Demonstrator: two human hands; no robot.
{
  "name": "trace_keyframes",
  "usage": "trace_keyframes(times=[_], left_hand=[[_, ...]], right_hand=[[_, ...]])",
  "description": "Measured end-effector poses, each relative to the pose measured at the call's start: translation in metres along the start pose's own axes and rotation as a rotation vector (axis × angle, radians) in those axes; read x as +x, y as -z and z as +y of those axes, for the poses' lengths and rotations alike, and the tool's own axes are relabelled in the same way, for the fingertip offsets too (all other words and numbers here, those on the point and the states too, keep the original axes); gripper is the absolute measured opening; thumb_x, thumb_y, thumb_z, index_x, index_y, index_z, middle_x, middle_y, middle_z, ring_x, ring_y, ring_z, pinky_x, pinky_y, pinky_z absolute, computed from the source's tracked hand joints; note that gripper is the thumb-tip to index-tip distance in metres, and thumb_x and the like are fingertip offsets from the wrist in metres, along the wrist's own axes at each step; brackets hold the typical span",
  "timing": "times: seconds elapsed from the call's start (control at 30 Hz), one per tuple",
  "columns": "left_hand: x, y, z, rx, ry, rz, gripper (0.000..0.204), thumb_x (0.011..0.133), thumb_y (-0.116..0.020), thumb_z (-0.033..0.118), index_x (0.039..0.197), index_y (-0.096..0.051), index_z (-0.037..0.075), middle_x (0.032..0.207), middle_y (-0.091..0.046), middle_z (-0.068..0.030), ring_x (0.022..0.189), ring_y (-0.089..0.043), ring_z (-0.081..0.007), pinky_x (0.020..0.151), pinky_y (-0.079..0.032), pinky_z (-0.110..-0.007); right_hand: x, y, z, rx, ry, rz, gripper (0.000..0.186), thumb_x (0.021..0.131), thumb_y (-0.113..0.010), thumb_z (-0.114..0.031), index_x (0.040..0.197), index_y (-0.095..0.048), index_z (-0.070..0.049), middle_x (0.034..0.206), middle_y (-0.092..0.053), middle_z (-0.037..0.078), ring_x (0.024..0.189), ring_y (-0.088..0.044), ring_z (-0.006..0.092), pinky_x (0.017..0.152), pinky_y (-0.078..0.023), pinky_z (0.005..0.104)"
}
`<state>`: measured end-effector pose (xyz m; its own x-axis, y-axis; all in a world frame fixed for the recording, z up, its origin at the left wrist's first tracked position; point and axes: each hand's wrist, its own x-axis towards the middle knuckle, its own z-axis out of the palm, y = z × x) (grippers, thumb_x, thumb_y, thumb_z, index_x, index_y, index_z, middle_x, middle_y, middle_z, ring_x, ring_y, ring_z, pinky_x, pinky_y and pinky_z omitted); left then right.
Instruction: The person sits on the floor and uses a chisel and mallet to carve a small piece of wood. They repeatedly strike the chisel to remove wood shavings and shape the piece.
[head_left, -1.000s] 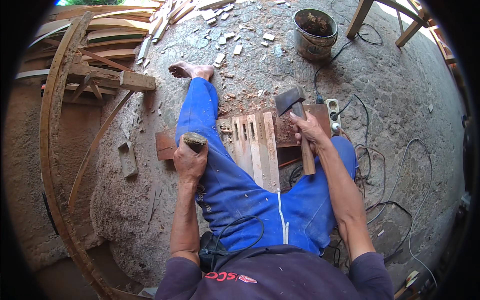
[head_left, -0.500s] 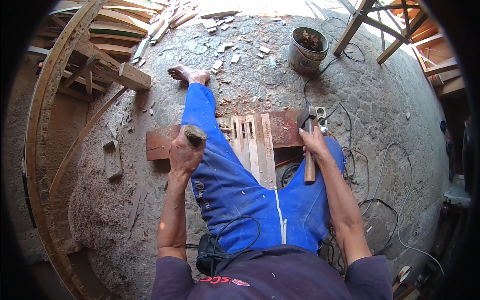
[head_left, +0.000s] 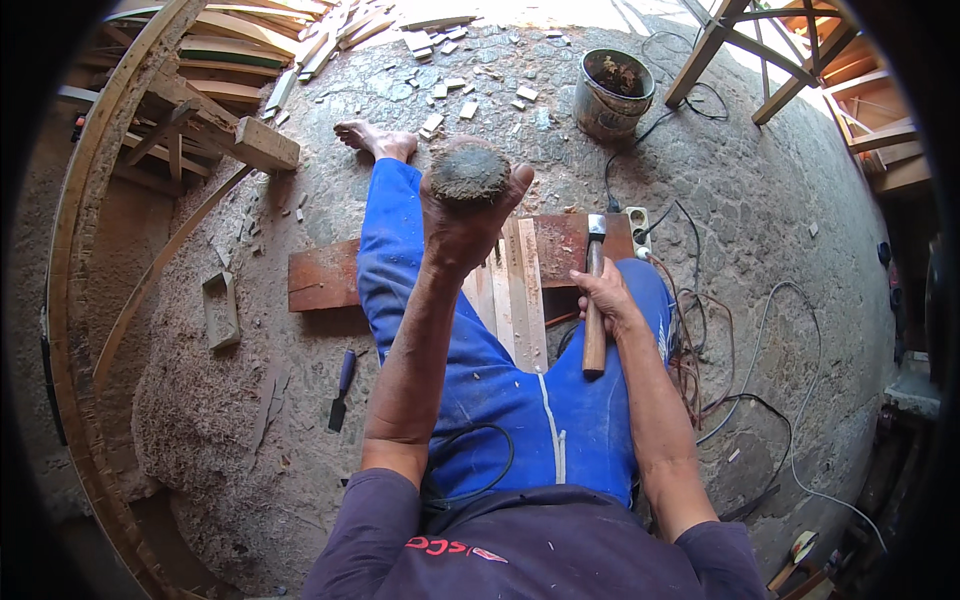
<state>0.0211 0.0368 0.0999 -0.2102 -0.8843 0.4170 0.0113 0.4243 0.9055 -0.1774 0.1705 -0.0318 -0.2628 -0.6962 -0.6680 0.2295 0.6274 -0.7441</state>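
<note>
My left hand point(head_left: 465, 230) is raised high, closed around a tool whose battered, round wooden handle end point(head_left: 470, 174) faces up. Its lower part is hidden behind my hand. Over my right thigh, my right hand point(head_left: 606, 292) grips a hammer point(head_left: 594, 345) by its wooden handle, the metal head pointing away from me. Pale wood strips point(head_left: 516, 290) lie between my legs, with their far ends over a reddish-brown board point(head_left: 325, 280). My left hand and forearm cover part of the strips.
On the floor left of my leg lies a chisel point(head_left: 342, 390) with a purple handle; beyond it is a small rectangular tray point(head_left: 221, 311). A bucket point(head_left: 612, 95), a power strip point(head_left: 638, 230) and cables point(head_left: 765, 300) are to the right. Wood offcuts point(head_left: 468, 110) litter the far floor.
My left hand has risen and moved right with its tool, now covering the slots in the strips. The hammer has shifted slightly left and its head has turned. The floor chisel has come into view.
</note>
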Motion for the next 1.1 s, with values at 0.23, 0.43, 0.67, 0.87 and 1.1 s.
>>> trace_keyframes(times=[0.23,0.43,0.67,0.87,1.1], left_hand=[[-0.013,-0.033,-0.019,0.011,0.128,-0.043,0.019,0.086,-0.083,0.010,0.077,-0.067,0.005,0.065,-0.064,0.0021,0.059,-0.059,-0.0066,0.054,-0.049,-0.027],[-0.011,-0.036,-0.046,0.033,0.098,-0.008,0.020,0.085,-0.083,0.013,0.080,-0.065,0.004,0.069,-0.067,-0.0011,0.062,-0.061,-0.0090,0.060,-0.051,-0.030],[-0.013,-0.044,-0.045,0.055,0.080,-0.031,0.020,0.082,-0.082,0.012,0.082,-0.064,0.004,0.067,-0.065,-0.0021,0.062,-0.062,-0.0122,0.063,-0.052,-0.033],[-0.012,-0.045,-0.054,0.282,-0.128,0.077,0.017,0.085,-0.080,0.011,0.081,-0.066,0.004,0.073,-0.068,-0.0035,0.068,-0.064,-0.0132,0.066,-0.052,-0.032],[0.016,-0.046,-0.074,0.133,-0.400,0.178,0.026,0.082,-0.086,0.017,0.088,-0.063,0.006,0.086,-0.068,-0.0065,0.072,-0.067,-0.0197,0.070,-0.054,-0.034]], right_hand=[[0.003,0.002,0.003,0.047,0.018,-0.029,0.043,0.091,-0.074,-0.020,0.119,-0.043,-0.010,0.078,-0.052,0.002,0.053,-0.056,0.0106,0.042,-0.053,0.0315],[0.004,0.002,0.004,0.035,0.027,-0.048,0.044,0.091,-0.074,-0.021,0.119,-0.043,-0.009,0.078,-0.052,0.003,0.053,-0.056,0.0105,0.041,-0.052,0.0311],[0.003,0.001,0.005,-0.002,0.029,-0.029,0.044,0.091,-0.074,-0.022,0.120,-0.043,-0.010,0.077,-0.052,0.002,0.052,-0.056,0.0098,0.041,-0.052,0.0295],[0.003,0.001,0.002,-0.006,0.040,-0.052,0.045,0.091,-0.073,-0.020,0.121,-0.042,-0.008,0.079,-0.053,0.003,0.051,-0.055,0.0103,0.040,-0.052,0.0301],[0.002,-0.004,0.002,-0.037,0.046,-0.044,0.045,0.091,-0.073,-0.020,0.123,-0.044,-0.006,0.079,-0.053,0.004,0.051,-0.055,0.0103,0.041,-0.052,0.0305]])
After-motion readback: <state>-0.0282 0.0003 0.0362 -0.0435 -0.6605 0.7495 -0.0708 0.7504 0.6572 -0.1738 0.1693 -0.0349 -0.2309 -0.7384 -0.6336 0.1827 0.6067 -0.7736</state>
